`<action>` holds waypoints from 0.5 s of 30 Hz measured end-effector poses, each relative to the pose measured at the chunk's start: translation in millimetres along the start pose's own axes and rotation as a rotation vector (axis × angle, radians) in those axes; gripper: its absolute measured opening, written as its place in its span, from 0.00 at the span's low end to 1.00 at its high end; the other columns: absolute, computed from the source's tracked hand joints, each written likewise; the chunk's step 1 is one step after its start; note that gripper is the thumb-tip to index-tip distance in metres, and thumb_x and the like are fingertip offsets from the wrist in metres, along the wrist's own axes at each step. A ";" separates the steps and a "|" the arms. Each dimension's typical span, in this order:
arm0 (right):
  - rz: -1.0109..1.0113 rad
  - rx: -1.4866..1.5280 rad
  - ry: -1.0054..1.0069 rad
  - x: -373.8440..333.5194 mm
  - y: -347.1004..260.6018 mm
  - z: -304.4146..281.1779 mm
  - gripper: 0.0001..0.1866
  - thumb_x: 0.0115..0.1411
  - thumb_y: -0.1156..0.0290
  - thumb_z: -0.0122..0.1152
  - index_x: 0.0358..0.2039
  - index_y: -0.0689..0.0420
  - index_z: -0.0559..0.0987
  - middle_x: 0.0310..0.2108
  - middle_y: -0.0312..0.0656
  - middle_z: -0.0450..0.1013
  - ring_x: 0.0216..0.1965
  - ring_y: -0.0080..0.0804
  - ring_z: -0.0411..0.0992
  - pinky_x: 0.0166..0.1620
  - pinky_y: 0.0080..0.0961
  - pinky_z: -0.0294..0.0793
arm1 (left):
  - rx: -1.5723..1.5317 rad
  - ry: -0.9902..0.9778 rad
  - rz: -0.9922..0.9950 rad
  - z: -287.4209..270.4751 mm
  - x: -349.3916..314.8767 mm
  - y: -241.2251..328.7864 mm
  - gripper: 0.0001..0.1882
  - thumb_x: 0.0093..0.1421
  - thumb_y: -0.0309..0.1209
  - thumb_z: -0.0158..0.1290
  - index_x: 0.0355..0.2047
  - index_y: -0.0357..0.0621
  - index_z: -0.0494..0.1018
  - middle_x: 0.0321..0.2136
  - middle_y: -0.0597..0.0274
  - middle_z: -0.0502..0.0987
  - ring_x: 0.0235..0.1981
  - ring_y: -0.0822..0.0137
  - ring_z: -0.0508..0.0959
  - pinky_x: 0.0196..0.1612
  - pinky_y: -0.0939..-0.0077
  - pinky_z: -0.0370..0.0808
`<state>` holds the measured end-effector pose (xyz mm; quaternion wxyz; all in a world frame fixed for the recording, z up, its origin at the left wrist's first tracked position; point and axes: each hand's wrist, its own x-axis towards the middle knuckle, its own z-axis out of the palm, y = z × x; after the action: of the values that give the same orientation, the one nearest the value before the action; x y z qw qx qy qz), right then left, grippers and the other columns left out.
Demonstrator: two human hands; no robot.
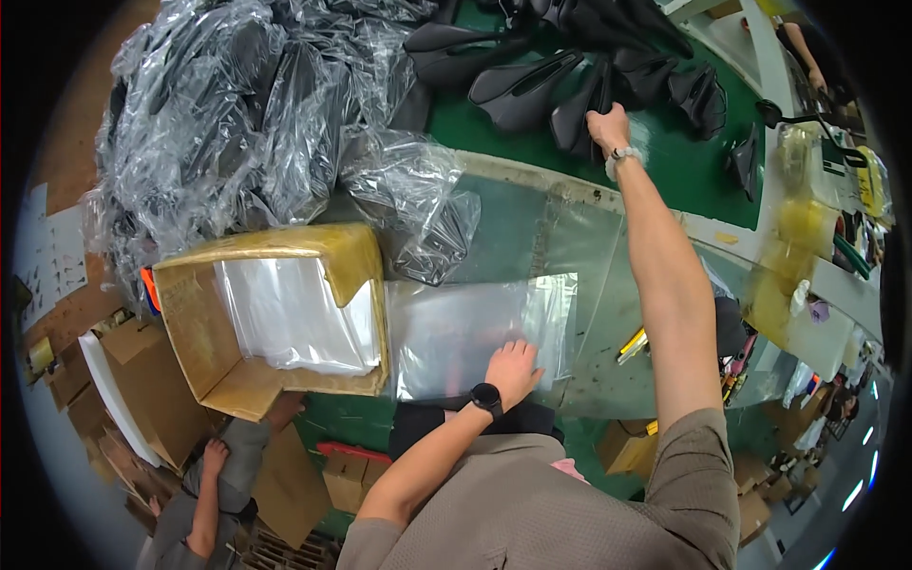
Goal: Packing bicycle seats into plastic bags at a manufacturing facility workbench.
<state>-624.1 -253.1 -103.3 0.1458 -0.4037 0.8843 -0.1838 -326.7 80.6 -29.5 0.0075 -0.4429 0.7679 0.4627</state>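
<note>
My right hand [609, 128] reaches far out, its fingers closed around the narrow end of a black bicycle saddle [571, 122]. More black saddles [525, 88] lie around it on a green mat [679, 161]. Close to my body, my left hand [516, 369] rests with its fingers laid flat on a stack of clear plastic bags [456, 328]. Left of that stack, a cardboard box [214, 347] wrapped in brown tape stands open toward me, holding more clear bags [299, 318].
A large heap of saddles in clear plastic [228, 104] fills the far left, with one wrapped saddle [413, 195] at its near edge. Yellow pens [632, 344] lie by my right arm. Another person's arm [207, 494] shows at lower left, among cardboard boxes [152, 375].
</note>
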 end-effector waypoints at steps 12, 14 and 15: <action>0.721 1.479 0.116 -285.4 74.1 -61.9 0.10 0.55 0.78 0.57 0.40 0.60 0.73 0.36 0.38 0.71 0.39 0.33 0.70 0.51 0.29 0.69 | 0.264 0.091 0.144 43.9 18.9 -9.2 0.10 0.53 0.37 0.55 0.27 0.44 0.71 0.27 0.59 0.73 0.35 0.58 0.74 0.39 0.63 0.70; 0.985 1.846 0.057 -294.6 95.2 -43.8 0.10 0.59 0.75 0.55 0.42 0.61 0.73 0.38 0.41 0.72 0.42 0.36 0.72 0.52 0.33 0.70 | 0.189 0.102 0.118 38.4 16.2 -8.4 0.09 0.55 0.36 0.53 0.25 0.43 0.72 0.28 0.59 0.74 0.35 0.58 0.74 0.39 0.63 0.70; 0.983 1.859 -0.115 -299.6 107.3 -42.1 0.13 0.62 0.71 0.54 0.45 0.63 0.72 0.40 0.43 0.73 0.43 0.35 0.72 0.51 0.33 0.70 | 0.128 0.084 0.115 34.0 12.1 -7.5 0.09 0.57 0.34 0.52 0.25 0.42 0.73 0.28 0.57 0.74 0.35 0.56 0.74 0.39 0.62 0.70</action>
<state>-522.8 50.7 -80.6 0.4982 0.2618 0.4536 -0.6910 -342.4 95.5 -59.4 -0.0227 -0.4156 0.8197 0.3934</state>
